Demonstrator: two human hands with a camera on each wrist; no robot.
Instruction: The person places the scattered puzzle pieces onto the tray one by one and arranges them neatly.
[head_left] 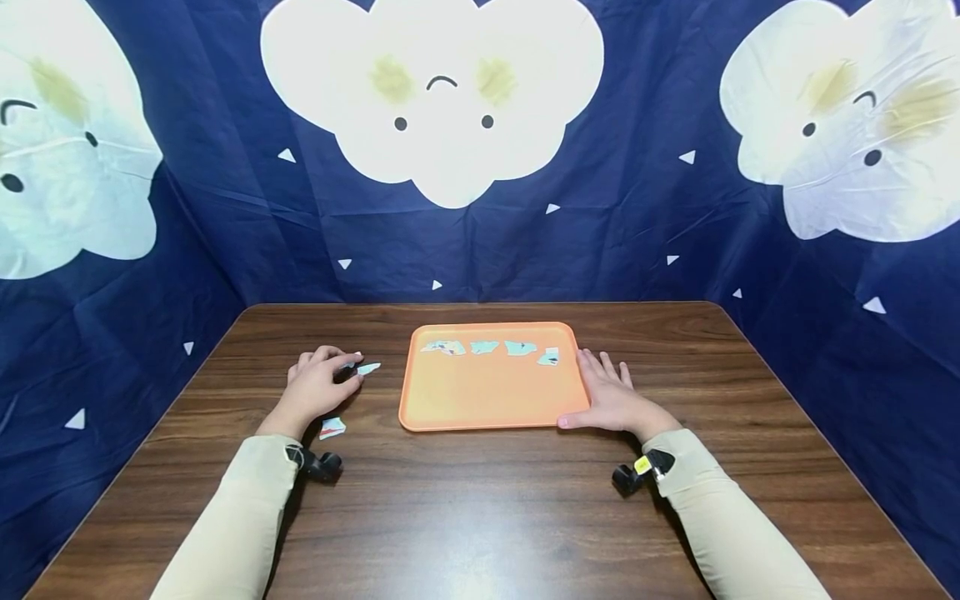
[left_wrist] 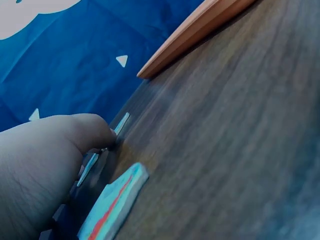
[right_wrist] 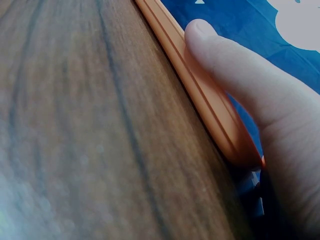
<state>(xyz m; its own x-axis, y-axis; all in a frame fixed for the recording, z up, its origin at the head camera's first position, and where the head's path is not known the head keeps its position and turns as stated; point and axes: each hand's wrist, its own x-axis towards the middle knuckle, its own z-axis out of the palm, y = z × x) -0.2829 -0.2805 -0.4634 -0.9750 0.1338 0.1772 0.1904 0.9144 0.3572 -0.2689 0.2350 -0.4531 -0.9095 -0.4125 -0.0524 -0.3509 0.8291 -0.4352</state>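
Observation:
My left hand (head_left: 322,387) lies low over the table at the left, thumb and index finger apart. A pale blue, irregular flat piece (head_left: 368,368) lies by its thumb tip, and another piece sits partly hidden under the fingers. Nearer me is a light blue piece with a red stripe (head_left: 332,427), which the left wrist view shows as a thick-edged piece (left_wrist: 117,200). My right hand (head_left: 607,396) rests against the right front corner of an orange tray (head_left: 487,400). Its thumb (right_wrist: 230,65) presses along the tray's front side, while its other fingers spread along the right side.
On the tray, a row of several flat, pale blue pieces (head_left: 484,347) lies near the back rim. The wood-grain table (head_left: 480,500) reaches to a dark blue curtain (head_left: 480,250) with white clouds. Both wrists carry small black cameras (head_left: 322,467).

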